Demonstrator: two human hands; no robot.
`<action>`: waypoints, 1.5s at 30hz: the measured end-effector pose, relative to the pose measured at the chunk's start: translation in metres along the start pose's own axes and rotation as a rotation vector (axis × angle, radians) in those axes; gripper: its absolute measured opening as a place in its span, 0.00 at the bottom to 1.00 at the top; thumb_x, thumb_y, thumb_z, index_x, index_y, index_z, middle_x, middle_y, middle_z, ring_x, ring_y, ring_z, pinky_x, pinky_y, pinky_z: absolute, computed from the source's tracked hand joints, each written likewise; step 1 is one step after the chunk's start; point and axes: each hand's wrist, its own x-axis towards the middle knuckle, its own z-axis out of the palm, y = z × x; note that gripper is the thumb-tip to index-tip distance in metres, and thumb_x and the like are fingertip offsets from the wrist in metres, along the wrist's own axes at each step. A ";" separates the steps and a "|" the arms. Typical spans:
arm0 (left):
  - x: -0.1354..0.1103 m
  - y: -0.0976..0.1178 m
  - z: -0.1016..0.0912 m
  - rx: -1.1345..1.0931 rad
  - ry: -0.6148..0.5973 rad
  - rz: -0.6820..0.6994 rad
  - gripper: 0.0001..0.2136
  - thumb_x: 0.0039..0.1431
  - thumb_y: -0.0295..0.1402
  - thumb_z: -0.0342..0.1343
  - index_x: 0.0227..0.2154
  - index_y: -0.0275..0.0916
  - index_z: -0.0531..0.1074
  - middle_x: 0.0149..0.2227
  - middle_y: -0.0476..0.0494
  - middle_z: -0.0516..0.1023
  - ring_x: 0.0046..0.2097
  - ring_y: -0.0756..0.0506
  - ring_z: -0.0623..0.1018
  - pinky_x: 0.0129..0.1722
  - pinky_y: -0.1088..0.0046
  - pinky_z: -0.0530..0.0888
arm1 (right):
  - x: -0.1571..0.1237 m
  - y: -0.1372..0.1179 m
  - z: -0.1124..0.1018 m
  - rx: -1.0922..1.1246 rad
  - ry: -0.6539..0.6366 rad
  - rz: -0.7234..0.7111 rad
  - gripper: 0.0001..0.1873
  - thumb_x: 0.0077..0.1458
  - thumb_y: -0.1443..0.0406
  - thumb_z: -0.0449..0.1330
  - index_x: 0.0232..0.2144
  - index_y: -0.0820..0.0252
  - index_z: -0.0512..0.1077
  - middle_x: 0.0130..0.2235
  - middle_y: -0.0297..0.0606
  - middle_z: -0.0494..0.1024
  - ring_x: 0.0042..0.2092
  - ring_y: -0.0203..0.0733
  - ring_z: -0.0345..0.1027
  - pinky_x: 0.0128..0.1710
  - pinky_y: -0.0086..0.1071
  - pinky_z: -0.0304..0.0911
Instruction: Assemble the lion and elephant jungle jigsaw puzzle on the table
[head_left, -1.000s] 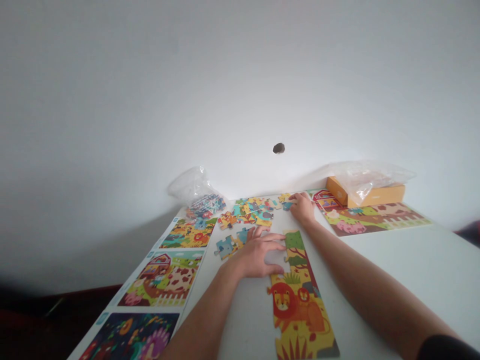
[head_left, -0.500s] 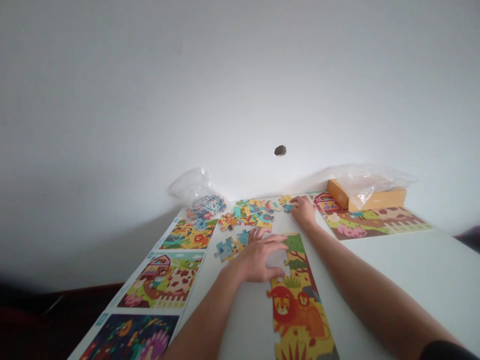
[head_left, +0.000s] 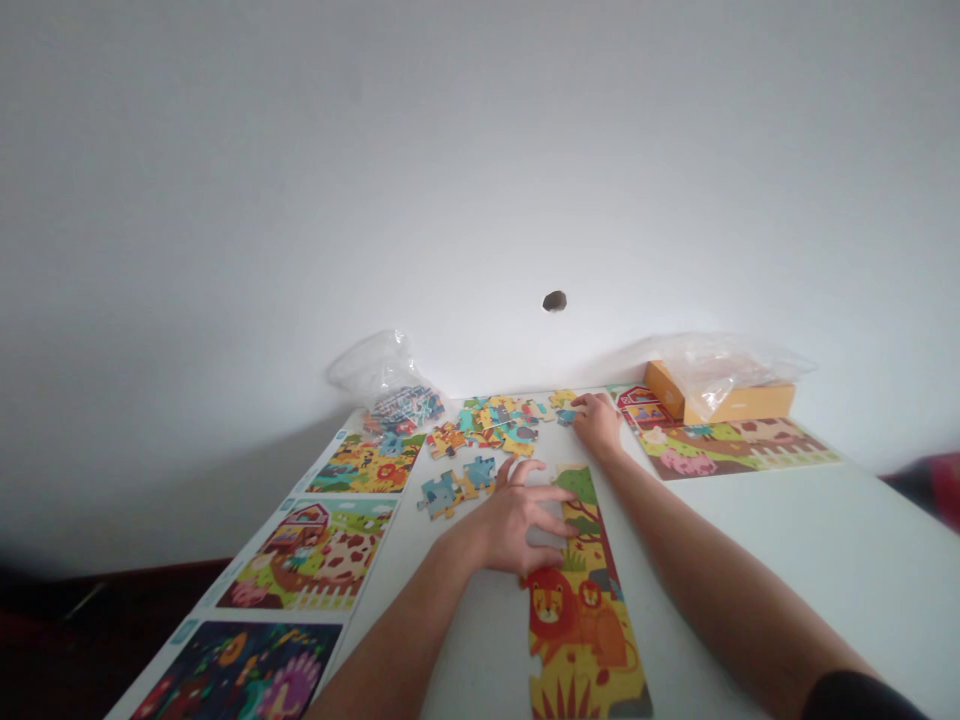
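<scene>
Here, left hand [head_left: 517, 522] spread over the lion jigsaw [head_left: 581, 645], right hand's [head_left: 598, 422] grip unclear.

Your left hand [head_left: 521, 525] hid part of the lion jigsaw strip [head_left: 581, 640], the bottom edge cut off the dark picture sheet [head_left: 240, 675], and the pieces [head_left: 397, 408] in the plastic bag [head_left: 367, 365] seemed too small to tell apart.

At two o'clock, an orange box [head_left: 720, 403] sits under crumpled plastic [head_left: 731, 365], just behind a farm picture sheet [head_left: 727, 450]. At eleven o'clock lies a clear bag [head_left: 371, 365]; at eight o'clock, picture sheets [head_left: 307, 555] line the white table [head_left: 825, 530]. A small hole [head_left: 554, 301] marks the wall [head_left: 480, 150] at twelve o'clock.
</scene>
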 end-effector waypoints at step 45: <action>-0.011 0.013 0.006 -0.027 0.022 -0.051 0.31 0.47 0.59 0.63 0.55 0.57 0.73 0.63 0.51 0.69 0.67 0.31 0.56 0.66 0.48 0.50 | -0.045 0.023 -0.046 0.142 -0.211 -0.416 0.13 0.54 0.63 0.57 0.40 0.55 0.78 0.41 0.40 0.77 0.45 0.46 0.70 0.46 0.37 0.65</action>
